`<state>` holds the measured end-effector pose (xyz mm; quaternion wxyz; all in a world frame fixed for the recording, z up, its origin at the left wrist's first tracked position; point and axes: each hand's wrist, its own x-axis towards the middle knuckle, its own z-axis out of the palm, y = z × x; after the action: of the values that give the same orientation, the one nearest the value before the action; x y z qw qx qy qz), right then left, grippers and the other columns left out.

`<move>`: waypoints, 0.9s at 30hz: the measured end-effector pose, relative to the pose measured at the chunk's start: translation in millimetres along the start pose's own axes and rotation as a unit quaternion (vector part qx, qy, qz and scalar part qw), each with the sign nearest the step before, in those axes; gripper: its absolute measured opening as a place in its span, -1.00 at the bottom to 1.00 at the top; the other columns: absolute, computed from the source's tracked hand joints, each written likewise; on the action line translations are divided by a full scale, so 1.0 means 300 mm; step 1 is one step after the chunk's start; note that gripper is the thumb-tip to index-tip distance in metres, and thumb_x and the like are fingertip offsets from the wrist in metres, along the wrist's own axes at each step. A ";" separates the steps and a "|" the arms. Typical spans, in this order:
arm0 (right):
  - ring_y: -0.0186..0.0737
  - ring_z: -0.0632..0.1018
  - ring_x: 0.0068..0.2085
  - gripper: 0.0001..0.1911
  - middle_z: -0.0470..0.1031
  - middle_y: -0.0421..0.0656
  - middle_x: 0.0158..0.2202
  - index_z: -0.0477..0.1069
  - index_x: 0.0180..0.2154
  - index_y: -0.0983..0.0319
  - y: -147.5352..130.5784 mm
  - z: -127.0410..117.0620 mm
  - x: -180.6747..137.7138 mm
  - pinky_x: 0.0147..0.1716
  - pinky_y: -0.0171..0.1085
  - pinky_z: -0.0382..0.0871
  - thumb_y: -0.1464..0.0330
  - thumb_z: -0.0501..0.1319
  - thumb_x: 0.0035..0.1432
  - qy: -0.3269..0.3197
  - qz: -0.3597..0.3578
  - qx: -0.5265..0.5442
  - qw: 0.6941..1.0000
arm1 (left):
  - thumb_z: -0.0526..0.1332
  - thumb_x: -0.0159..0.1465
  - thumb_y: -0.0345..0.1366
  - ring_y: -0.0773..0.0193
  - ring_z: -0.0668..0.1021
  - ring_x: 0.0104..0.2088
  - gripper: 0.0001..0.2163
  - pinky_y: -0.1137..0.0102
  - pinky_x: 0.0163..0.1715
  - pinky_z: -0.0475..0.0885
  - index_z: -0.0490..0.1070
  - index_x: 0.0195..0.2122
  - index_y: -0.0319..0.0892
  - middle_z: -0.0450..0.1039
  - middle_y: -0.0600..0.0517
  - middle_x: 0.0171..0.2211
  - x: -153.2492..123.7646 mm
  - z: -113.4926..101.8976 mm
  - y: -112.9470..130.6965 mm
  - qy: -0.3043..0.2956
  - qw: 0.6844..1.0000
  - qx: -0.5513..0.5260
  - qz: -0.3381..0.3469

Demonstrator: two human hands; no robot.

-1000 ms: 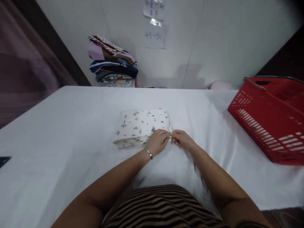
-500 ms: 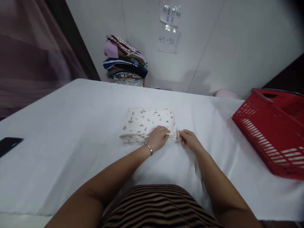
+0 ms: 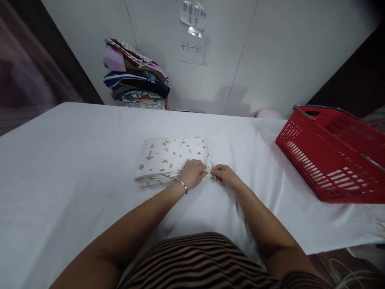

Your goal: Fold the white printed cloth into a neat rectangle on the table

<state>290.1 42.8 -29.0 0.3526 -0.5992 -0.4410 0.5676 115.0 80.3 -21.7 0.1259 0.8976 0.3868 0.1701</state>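
A white folded cloth (image 3: pixel 168 154) printed with small brown and grey motifs lies flat on the white-covered table, its layered fold edge toward me. My left hand (image 3: pixel 193 173), a bracelet at the wrist, rests over the near right part of the cloth. Its thumb and fingers close on the layers at that corner. My right hand (image 3: pixel 224 175) pinches the edge of the same corner, its fingertips almost meeting my left thumb. The fingers partly hide the layers there.
A red plastic basket (image 3: pixel 337 156) with a metal handle stands at the table's right. Beyond the far edge, a stack of folded fabrics (image 3: pixel 136 76) rests against the wall. Paper signs (image 3: pixel 192 48) are taped above. White cables (image 3: pixel 355 277) show at lower right.
The view has turned right, so things sit further left and the dark flat object on the left is out of sight. My right fingertips have come closer to my left thumb at the corner.
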 end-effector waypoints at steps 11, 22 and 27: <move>-0.48 0.24 -0.72 -0.91 0.32 -0.34 -0.70 0.31 -0.51 0.23 0.001 -0.010 0.003 -0.75 -0.43 -0.02 0.35 0.19 -0.09 0.012 0.012 0.005 1.000 | 0.18 0.19 -0.17 0.18 0.42 -0.24 -0.83 0.29 -0.23 0.25 0.47 -0.30 -0.13 0.43 -0.02 -0.33 0.020 -0.002 0.011 -0.002 1.000 0.011 -0.024; -0.48 0.26 -0.71 -0.88 0.33 -0.33 -0.69 0.31 -0.52 0.23 -0.007 -0.008 -0.001 -0.75 -0.43 -0.03 0.35 0.23 -0.08 -0.005 0.014 0.008 1.000 | 0.26 0.07 -0.25 0.27 0.47 -0.34 -0.89 0.40 -0.36 0.29 0.46 -0.39 -0.13 0.48 0.07 -0.37 0.048 -0.021 0.014 -0.029 0.984 -0.106 -0.140; -0.49 0.25 -0.72 -0.90 0.34 -0.33 -0.68 0.32 -0.49 0.24 -0.003 -0.008 0.002 -0.75 -0.44 -0.03 0.35 0.22 -0.06 0.004 0.010 0.011 1.000 | 0.18 0.15 -0.26 0.27 0.46 -0.34 -0.88 0.39 -0.36 0.28 0.47 -0.44 -0.13 0.47 0.05 -0.40 0.051 -0.023 0.018 -0.024 0.990 -0.088 -0.104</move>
<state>292.4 43.8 -28.0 0.3551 -0.6017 -0.4277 0.5736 125.5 88.7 -10.4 0.2305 0.8418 0.4585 0.1674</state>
